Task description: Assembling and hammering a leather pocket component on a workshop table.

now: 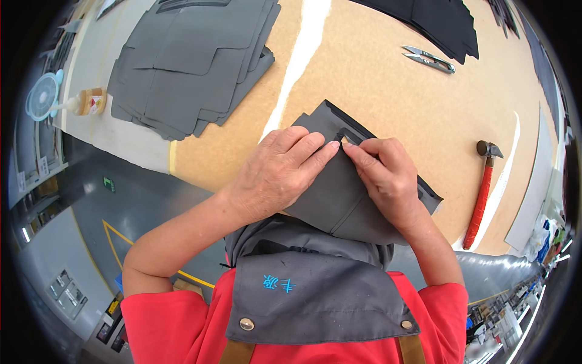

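Note:
A dark grey sheet panel [327,197], leather-like, with a black strip along its far edge, lies tilted at the table's near edge in front of me. Near that far edge is a small slot with a black rim [345,131], and tan shows through it. My left hand [276,173] rests on the panel with fingers curled, its fingertips pinching at the slot's left side. From the other side, my right hand [388,176] pinches the slot's edge between thumb and forefinger. The fingertips of both hands nearly meet there and partly hide the slot.
A stack of grey panels [188,67] lies at the far left, beside a glue bottle [92,101]. Black panels [427,21] and thread snips [429,59] are at the far right. A red-handled hammer [482,194] lies at the right on the tan tabletop [364,67].

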Demonstrator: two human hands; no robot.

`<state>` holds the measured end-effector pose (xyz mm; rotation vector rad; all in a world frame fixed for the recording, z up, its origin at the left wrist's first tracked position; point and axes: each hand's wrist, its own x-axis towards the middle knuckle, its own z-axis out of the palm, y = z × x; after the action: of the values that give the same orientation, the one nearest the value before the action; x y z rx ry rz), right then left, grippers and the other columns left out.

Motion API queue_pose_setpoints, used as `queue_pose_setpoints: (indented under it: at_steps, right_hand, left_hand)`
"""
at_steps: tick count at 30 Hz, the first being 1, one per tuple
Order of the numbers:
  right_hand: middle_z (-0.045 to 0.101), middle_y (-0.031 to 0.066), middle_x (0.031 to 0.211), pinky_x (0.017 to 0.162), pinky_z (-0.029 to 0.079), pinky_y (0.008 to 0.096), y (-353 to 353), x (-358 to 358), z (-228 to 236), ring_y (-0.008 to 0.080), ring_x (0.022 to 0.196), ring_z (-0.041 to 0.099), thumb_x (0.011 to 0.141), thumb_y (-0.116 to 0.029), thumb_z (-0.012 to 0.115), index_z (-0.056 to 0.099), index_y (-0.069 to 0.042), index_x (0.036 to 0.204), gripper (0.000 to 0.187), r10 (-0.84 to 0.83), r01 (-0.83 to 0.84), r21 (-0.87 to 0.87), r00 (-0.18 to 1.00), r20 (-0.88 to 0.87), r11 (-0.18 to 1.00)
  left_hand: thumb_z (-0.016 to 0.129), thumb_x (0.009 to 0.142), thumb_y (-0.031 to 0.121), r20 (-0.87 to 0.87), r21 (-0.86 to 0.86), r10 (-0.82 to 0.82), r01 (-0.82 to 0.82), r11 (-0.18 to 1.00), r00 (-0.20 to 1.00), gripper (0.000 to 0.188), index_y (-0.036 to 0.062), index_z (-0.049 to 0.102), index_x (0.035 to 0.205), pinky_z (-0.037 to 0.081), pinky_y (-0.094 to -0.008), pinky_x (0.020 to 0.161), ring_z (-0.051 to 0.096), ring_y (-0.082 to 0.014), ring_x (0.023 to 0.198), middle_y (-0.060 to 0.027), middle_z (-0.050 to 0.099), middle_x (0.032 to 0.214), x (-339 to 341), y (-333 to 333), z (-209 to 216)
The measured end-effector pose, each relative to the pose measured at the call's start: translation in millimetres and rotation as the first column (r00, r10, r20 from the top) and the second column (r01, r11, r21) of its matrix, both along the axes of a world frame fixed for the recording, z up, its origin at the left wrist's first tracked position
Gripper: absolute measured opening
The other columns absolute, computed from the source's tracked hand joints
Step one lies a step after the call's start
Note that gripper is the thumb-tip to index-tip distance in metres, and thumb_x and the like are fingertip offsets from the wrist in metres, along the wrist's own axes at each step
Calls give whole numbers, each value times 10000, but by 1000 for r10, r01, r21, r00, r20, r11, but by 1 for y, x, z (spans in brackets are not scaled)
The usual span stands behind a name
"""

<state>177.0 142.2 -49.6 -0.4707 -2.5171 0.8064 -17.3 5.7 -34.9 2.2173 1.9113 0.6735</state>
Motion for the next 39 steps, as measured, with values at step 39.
queue_pose_setpoints:
  at_steps: [39]
  right_hand:
    - [562, 71, 957, 736, 520, 306, -7, -6, 2, 210, 842, 577, 745, -35, 683, 680, 106, 1183, 459, 132, -133, 422, 991, 32, 897]
  left_hand:
    - [628, 855, 101, -290, -154, -272, 235, 960, 918, 569, 128, 589, 1422, 488, -345, 901, 560, -210, 1086, -32, 534, 1181, -38, 14, 17]
